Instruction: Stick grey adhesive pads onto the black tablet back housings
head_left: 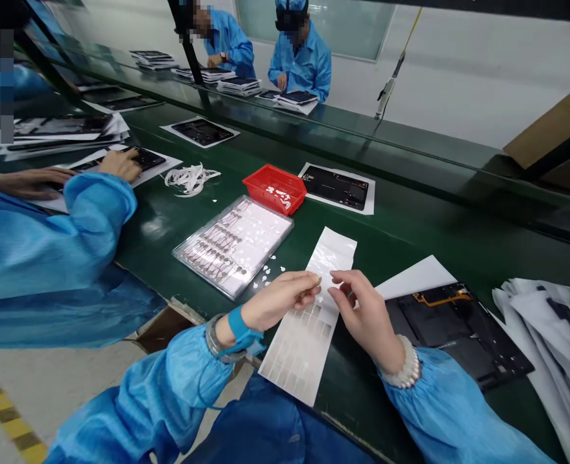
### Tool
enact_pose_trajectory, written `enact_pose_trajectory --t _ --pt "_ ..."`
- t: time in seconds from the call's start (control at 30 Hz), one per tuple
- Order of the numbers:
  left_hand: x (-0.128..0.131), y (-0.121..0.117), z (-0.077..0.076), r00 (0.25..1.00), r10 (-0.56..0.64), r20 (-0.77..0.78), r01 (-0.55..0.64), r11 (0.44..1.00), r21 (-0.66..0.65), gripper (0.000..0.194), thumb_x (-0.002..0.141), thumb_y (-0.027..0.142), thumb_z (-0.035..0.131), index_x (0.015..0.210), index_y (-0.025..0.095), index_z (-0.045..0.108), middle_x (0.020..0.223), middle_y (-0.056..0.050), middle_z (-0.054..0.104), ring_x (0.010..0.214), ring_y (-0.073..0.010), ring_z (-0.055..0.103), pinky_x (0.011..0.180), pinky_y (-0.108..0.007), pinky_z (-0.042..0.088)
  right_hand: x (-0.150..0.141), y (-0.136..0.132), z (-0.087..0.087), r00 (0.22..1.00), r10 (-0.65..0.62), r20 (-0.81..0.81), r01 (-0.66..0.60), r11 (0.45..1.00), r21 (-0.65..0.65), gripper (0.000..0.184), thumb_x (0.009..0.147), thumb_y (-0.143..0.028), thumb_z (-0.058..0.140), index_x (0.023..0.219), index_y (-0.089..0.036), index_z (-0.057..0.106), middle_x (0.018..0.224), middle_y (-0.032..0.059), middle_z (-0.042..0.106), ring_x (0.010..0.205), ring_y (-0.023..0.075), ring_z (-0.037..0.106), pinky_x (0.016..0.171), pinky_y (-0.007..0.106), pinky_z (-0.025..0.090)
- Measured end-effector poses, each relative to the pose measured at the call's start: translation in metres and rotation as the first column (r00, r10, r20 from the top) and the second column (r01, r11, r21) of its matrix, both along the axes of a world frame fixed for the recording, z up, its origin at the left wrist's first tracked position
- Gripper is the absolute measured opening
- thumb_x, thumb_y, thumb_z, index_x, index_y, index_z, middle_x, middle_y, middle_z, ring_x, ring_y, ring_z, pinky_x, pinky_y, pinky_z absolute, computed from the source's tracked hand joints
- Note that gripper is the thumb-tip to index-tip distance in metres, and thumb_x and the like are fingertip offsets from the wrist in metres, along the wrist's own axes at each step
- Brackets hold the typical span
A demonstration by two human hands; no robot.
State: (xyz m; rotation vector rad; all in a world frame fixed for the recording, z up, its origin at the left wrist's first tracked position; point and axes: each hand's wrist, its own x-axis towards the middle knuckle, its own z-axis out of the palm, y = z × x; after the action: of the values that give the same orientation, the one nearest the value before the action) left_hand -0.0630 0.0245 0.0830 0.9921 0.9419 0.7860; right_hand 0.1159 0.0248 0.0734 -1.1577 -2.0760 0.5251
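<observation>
My left hand (281,298) is closed in a pinch on a small pale sticker at its fingertips, over a long white sticker sheet (309,322) lying on the green belt. My right hand (365,312) hovers just right of it, fingers curled with thumb and forefinger close together at the sheet's edge; what they hold, if anything, I cannot make out. A black device panel (452,332) with an orange flex cable lies on white paper to the right of my right hand.
A clear tray (234,243) of small parts and a red bin (275,187) sit ahead on the left. Another panel on paper (337,187) lies beyond. White sheets (550,328) are piled at right. A co-worker's sleeve (48,245) is at left; two people work across.
</observation>
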Motion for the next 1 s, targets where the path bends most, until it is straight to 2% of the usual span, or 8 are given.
enact_pose_trajectory --t 0.13,0.4,0.57,0.67,0.73,0.83,0.93,1.0 --pt "0.003 0.002 0.001 0.997 -0.072 0.015 0.073 0.991 -0.113 0.034 0.074 0.047 0.054 0.072 0.015 0.045 0.066 0.004 0.038 0.053 -0.0056 0.032 0.048 -0.022 0.018 0.005 -0.005 0.007 0.978 0.056 0.203 -0.103 0.968 0.229 0.029 0.092 -0.024 0.046 0.119 -0.024 0.056 0.104 0.0083 0.061 0.090 0.0162 0.062 0.070 0.026 0.051" --pt "0.004 0.002 -0.001 0.984 -0.121 -0.131 0.109 0.990 -0.093 0.024 0.073 0.037 0.051 0.064 0.016 0.045 0.060 0.004 0.041 0.050 -0.0056 0.033 0.047 -0.021 0.020 0.009 -0.004 0.021 0.907 0.058 0.416 -0.192 0.938 0.289 0.021 0.092 -0.021 0.043 0.098 -0.020 0.064 0.095 0.0065 0.064 0.080 0.0138 0.061 0.064 0.024 0.046" --pt "0.005 0.007 -0.001 0.972 -0.119 -0.203 0.115 0.993 -0.031 0.026 0.075 0.037 0.051 0.061 0.016 0.045 0.055 0.005 0.038 0.048 -0.0064 0.033 0.046 -0.021 0.023 0.009 -0.005 0.022 0.879 0.063 0.472 -0.179 0.962 0.204 0.023 0.092 -0.022 0.042 0.082 -0.018 0.061 0.084 0.0049 0.064 0.070 0.0129 0.059 0.060 0.025 0.042" --pt "0.005 0.003 0.001 0.956 0.043 -0.289 -0.009 0.993 0.120 0.024 0.081 0.037 0.050 0.069 0.017 0.049 0.060 0.004 0.044 0.053 -0.0083 0.038 0.051 -0.021 0.031 0.011 -0.001 0.018 0.953 0.043 0.300 -0.046 0.999 0.001 0.019 0.091 -0.025 0.043 0.080 -0.020 0.058 0.083 0.0030 0.062 0.065 0.0113 0.057 0.057 0.023 0.041" --pt "0.007 -0.004 0.001 0.887 0.249 -0.388 -0.090 0.919 0.385 0.019 0.086 0.034 0.049 0.078 0.018 0.052 0.068 0.003 0.051 0.059 -0.0093 0.045 0.057 -0.022 0.036 0.012 0.004 0.015 0.993 -0.029 0.114 0.050 0.981 -0.186 0.019 0.090 -0.030 0.046 0.077 -0.020 0.056 0.078 0.0020 0.061 0.064 0.0117 0.056 0.057 0.023 0.042" --pt "0.011 -0.014 0.000 0.770 0.422 -0.479 0.042 0.715 0.698 0.014 0.089 0.027 0.048 0.085 0.019 0.058 0.078 0.002 0.059 0.065 -0.0100 0.053 0.063 -0.022 0.040 0.012 0.009 0.012 0.985 -0.129 -0.114 0.066 0.894 -0.444 0.025 0.087 -0.039 0.050 0.074 -0.019 0.054 0.062 -0.0009 0.055 0.057 0.0119 0.052 0.054 0.024 0.041" --pt "0.018 -0.018 -0.003 0.726 0.475 -0.497 0.141 0.605 0.784 0.015 0.090 0.022 0.047 0.090 0.019 0.061 0.086 0.000 0.065 0.072 -0.0112 0.060 0.066 -0.022 0.044 0.010 0.009 0.010 0.949 -0.165 -0.269 -0.019 0.820 -0.572 0.029 0.086 -0.044 0.050 0.076 -0.018 0.053 0.055 -0.0032 0.051 0.051 0.0102 0.047 0.052 0.023 0.039" --pt "0.022 -0.016 -0.004 0.690 0.528 -0.495 0.146 0.569 0.810 0.014 0.090 0.022 0.048 0.091 0.019 0.062 0.087 -0.001 0.067 0.074 -0.0118 0.062 0.066 -0.021 0.046 0.007 0.006 0.010 0.931 -0.177 -0.319 -0.046 0.810 -0.584 0.029 0.085 -0.046 0.051 0.077 -0.018 0.054 0.056 -0.0029 0.052 0.052 0.0099 0.047 0.053 0.023 0.039"
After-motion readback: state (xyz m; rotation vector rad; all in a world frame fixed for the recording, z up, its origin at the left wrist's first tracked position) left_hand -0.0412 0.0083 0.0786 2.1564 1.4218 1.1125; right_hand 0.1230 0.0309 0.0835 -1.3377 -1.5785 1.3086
